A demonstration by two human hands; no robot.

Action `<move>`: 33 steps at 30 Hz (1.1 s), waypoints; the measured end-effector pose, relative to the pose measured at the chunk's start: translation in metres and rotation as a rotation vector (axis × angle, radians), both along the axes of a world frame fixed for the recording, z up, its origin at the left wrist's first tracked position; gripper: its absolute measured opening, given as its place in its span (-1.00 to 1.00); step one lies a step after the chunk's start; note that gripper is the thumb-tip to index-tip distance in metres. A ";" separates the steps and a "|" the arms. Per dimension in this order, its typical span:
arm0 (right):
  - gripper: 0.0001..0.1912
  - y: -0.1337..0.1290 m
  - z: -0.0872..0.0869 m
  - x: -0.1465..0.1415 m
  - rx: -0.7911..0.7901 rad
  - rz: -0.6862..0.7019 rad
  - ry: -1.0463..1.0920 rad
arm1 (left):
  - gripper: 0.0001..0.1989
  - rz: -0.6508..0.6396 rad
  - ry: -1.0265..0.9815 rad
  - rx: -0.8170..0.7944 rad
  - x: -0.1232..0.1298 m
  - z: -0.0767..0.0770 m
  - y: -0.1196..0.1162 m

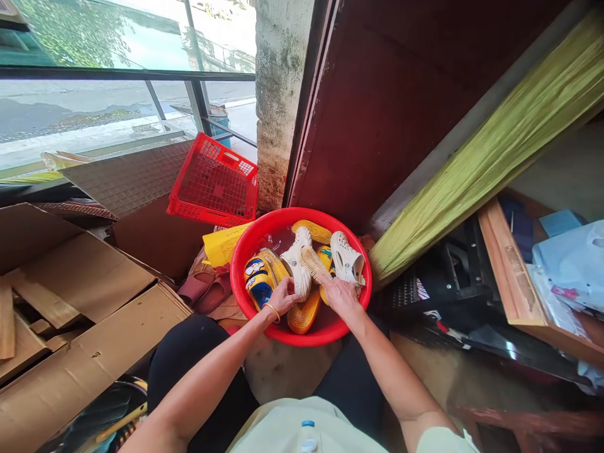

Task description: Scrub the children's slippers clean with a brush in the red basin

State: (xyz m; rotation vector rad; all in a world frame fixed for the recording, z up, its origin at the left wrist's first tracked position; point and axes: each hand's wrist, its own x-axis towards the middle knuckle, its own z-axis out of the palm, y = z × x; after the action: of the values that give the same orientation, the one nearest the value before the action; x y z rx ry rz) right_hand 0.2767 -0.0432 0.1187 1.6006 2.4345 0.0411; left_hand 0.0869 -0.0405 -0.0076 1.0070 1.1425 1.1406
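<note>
My left hand (283, 297) grips the heel end of a white clog (297, 264), which shows its sole or side toward me. In my right hand (341, 294) is a beige scrub brush (312, 262), its end lying against the clog. Both hands are over a red basin (240, 288) with some water in it. Another white clog (346, 257) leans at the basin's right side. Yellow slippers lie around them: one with a blue cartoon strap (259, 280) at left, one sole (312, 230) at the back, and one (302, 316) at the front.
A red plastic crate (214, 182) stands behind the basin, left of a dark red door (377, 94). Cardboard boxes (94, 333) crowd the left. Dark red shoes (205, 290) lie beside the basin. A yellow-green curtain (495, 145) and a wooden drawer (516, 270) are at right.
</note>
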 end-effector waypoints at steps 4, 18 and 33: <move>-0.37 -0.012 0.010 0.007 -0.134 0.119 -0.001 | -0.60 0.040 0.008 -0.008 0.003 -0.001 -0.001; -0.39 0.009 0.015 0.024 -0.148 0.170 -0.006 | -0.53 0.026 0.150 -0.018 0.002 0.000 -0.001; -0.41 -0.035 -0.059 -0.009 -0.193 -0.036 0.325 | -0.70 0.270 -0.468 -0.432 -0.032 0.023 0.013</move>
State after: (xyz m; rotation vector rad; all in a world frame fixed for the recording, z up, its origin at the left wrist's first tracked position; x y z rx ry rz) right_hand 0.2681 -0.0779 0.0599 1.6708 2.5434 -0.4809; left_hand 0.0552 -0.0275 0.0150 0.2368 1.0913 1.1907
